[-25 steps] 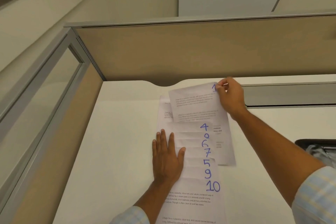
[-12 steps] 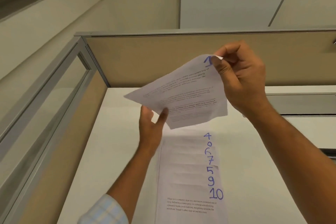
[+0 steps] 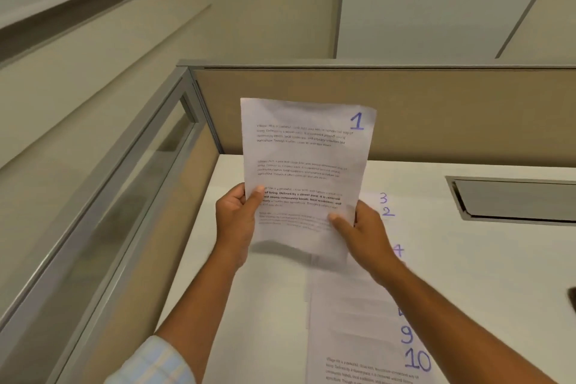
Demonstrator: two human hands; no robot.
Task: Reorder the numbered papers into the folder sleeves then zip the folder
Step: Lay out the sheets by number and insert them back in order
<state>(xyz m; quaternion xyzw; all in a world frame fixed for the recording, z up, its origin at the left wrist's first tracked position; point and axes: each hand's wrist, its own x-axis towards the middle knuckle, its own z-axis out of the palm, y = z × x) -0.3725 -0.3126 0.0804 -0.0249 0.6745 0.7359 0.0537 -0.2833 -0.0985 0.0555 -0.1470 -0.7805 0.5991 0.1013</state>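
While sheet 1 (image 3: 305, 165) stands upright above the desk (image 3: 467, 259), the other numbered papers (image 3: 358, 321) lie fanned beneath, 3, 2, 4, 9, 10 readable. Left hand (image 3: 235, 221) pinches the left edge, right hand (image 3: 366, 235) the lower right. Both sets of fingers (image 3: 256, 196) grasp the sheet, thumbs in front. Folder not seen. To do it well, I'd say: keep the page taut, lead its bottom edge squarely into the first sleeve.

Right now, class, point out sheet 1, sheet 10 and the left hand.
Sheet 1 (image 3: 305, 165): head view, middle of the page.
Sheet 10 (image 3: 374, 358): head view, strip left of its number.
Left hand (image 3: 237, 221): head view, back of the hand.
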